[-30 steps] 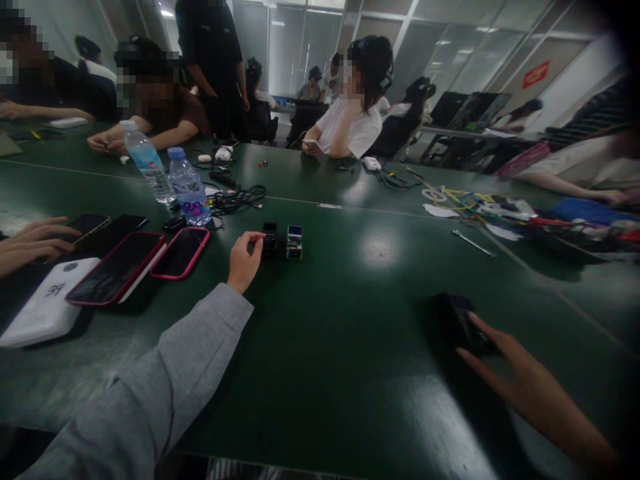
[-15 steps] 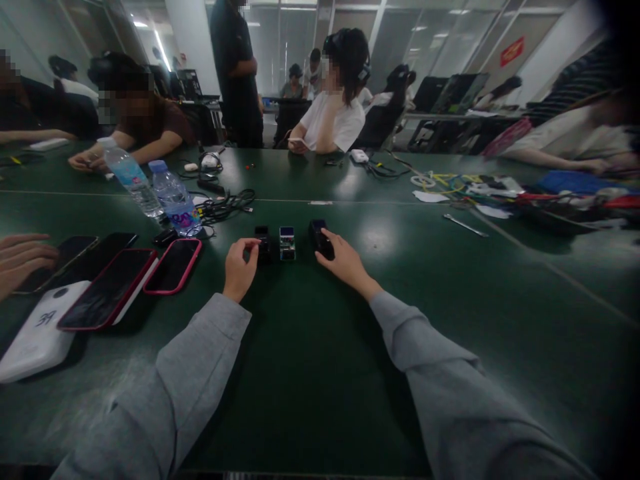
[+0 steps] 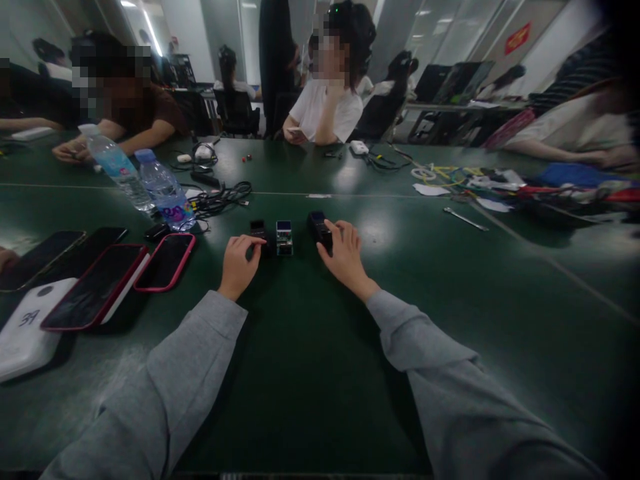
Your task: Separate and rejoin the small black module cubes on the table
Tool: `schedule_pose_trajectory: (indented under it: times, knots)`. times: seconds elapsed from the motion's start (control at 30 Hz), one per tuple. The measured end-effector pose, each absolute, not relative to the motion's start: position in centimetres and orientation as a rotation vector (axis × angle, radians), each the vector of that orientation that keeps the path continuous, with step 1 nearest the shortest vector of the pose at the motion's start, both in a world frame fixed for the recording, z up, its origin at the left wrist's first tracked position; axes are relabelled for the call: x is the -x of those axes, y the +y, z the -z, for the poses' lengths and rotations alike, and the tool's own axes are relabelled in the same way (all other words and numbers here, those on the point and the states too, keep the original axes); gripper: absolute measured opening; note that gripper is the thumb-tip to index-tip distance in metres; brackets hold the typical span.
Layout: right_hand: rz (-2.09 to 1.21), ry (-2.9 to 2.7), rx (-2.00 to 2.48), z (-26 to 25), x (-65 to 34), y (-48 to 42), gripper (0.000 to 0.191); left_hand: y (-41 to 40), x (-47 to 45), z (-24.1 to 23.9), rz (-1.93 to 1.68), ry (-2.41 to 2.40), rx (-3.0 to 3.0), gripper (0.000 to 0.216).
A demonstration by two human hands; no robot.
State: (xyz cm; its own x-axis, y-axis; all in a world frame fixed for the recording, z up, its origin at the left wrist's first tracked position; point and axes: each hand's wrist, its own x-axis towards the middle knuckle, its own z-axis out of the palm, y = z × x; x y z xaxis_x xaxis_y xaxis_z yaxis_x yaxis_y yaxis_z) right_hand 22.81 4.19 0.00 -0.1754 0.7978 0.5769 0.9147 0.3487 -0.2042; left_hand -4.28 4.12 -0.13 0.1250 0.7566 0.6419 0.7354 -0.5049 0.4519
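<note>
Three small devices stand in a row on the green table (image 3: 310, 373). My left hand (image 3: 241, 267) pinches with thumb and index finger at the right side of a small black device (image 3: 257, 228), partly covering it. A small circuit board with a screen (image 3: 284, 238) stands in the middle, touched by neither hand. On the right, my right hand (image 3: 345, 253) has thumb and index finger on a larger black handheld device (image 3: 318, 227); its other fingers are bent and raised. The exact contact under the fingertips is hard to see.
Left lie a red-cased phone (image 3: 97, 287), a pink-rimmed phone (image 3: 166, 262) and a white power bank (image 3: 30, 327). Behind them stand two water bottles (image 3: 165, 190) beside black cables (image 3: 225, 198). To the right are a wrench (image 3: 465, 219) and a pile of wires (image 3: 500, 183). People sit opposite.
The view has shifted slightly. My right hand's fingers have lifted and bent more over the larger device. At the far left another person's hand has mostly withdrawn from the phones.
</note>
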Motion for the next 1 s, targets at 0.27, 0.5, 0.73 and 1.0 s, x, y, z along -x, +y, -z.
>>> schedule_pose_trajectory:
  times: [0.27, 0.5, 0.73, 1.0]
  knots:
    - [0.122, -2.483, 0.988, -0.7, -17.7, 1.0, 0.054, 3.6, 3.8, -0.2, -1.264, 1.432, -2.5, 0.015]
    - [0.085, -2.259, 1.125, -0.6, -19.1, 2.0, 0.025, 3.0, 3.4, -0.6, -1.21, 1.288, -2.596, 0.016]
    - [0.026, -2.212, 1.164, 0.0, -19.2, 2.4, 0.04, 2.4, 3.1, -0.9, -1.147, 1.206, -2.695, 0.014]
    - [-0.044, -2.169, 1.243, 0.2, -19.4, 2.4, 0.03, 2.6, 3.2, -0.7, -1.116, 1.223, -2.743, 0.015]
